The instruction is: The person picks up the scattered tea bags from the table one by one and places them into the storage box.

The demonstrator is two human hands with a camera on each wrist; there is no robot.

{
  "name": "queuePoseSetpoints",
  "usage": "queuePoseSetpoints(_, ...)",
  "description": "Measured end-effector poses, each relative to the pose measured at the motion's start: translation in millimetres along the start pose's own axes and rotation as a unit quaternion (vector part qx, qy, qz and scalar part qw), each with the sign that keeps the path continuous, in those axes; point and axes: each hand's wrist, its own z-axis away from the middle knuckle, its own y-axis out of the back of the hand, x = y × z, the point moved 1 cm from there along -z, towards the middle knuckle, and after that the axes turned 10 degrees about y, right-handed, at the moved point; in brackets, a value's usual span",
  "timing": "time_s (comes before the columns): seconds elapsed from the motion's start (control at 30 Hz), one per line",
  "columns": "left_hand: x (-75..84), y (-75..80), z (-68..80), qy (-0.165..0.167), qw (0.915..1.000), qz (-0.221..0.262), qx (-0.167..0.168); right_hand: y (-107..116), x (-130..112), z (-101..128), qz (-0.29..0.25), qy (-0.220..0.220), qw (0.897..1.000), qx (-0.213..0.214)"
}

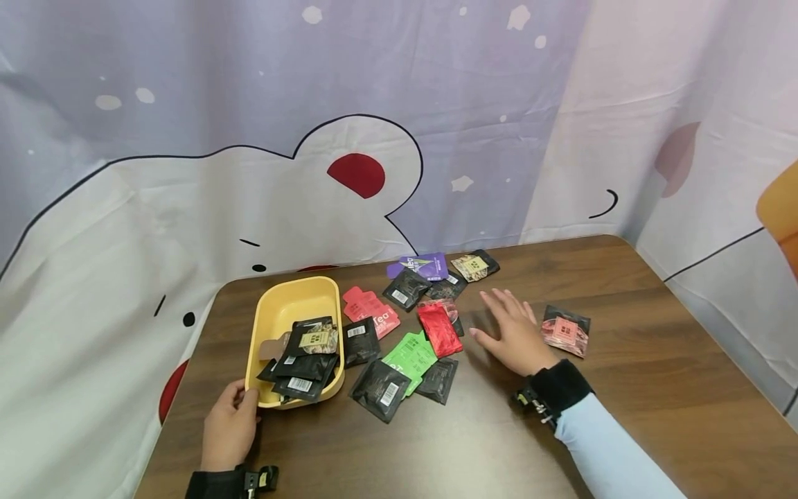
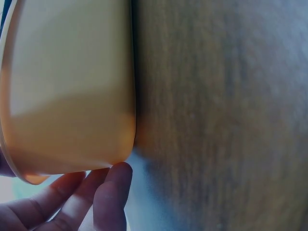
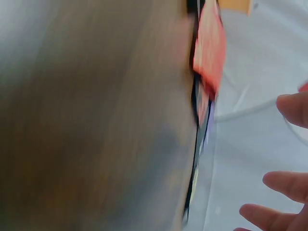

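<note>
My left hand (image 1: 231, 424) pinches the near left corner of a yellow plastic tub (image 1: 264, 312), its fingers (image 2: 113, 192) against the outer wall. Inside the tub lie several black tea bag sachets (image 1: 305, 364), one with a yellow label. My right hand (image 1: 516, 336) hovers over the table with its fingers spread and holds nothing. Just left of it is a shiny red sachet (image 1: 440, 330) on the pile. To its right, partly behind the hand, lies a black sachet with a pink label (image 1: 566, 331).
Between tub and right hand are a green packet (image 1: 411, 357), a pink packet (image 1: 370, 308), a purple packet (image 1: 424, 266) and several black sachets (image 1: 382, 391). A yellow-labelled sachet (image 1: 476, 265) lies near the back edge. A printed curtain (image 1: 206, 208) hangs behind the wooden table (image 1: 654, 333).
</note>
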Motion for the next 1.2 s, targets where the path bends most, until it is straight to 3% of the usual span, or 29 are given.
queuePoseSetpoints(0.27, 0.7, 0.3, 1.1, -0.004, 1.0000, -0.001, 0.003, 31.6, 44.1, 31.1, 0.019, -0.065, 0.997, -0.023)
queuePoseSetpoints(0.5, 0.6, 0.4, 0.5, 0.004, 1.0000, -0.005, -0.001, 46.1, 70.4, 48.6, 0.020, -0.092, 0.994, -0.061)
queuePoseSetpoints(0.8, 0.3, -0.2, 1.1, 0.004, 1.0000, -0.005, -0.002, 47.1, 80.1, 55.9, 0.040, -0.112, 0.986, -0.115)
queuePoseSetpoints(1.2, 2.3, 0.5, 1.2, 0.006, 1.0000, -0.005, -0.004, 49.5, 83.6, 54.6, 0.065, -0.091, 0.988, -0.104)
